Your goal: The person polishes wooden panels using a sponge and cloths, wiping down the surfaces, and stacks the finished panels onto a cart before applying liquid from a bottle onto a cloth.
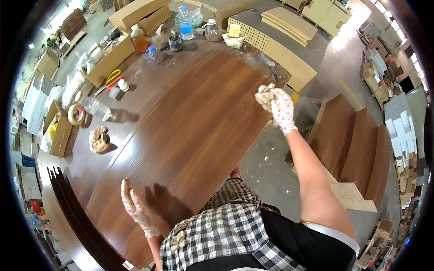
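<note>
A dark brown wood-grain panel [194, 117] lies flat on the worktable in front of me. My right hand [283, 109], in a white glove with a pink-red pattern, is closed round a crumpled beige cloth [266, 96] at the panel's far right edge. Over the near left part of the panel is my left hand [136, 210], gloved alike, its fingers stretched out and nothing in them. A shadow falls on the panel beside it. Another crumpled beige cloth [99, 139] sits on the table, left of the panel.
At left are a tape roll [76, 114], a clear bottle [96, 108], scissors [112, 82] and a filled cardboard box [108, 61]. Behind the panel stand a blue-labelled water bottle [185, 25] and an amber bottle [139, 40]. Brown panels [357, 140] are stacked at right.
</note>
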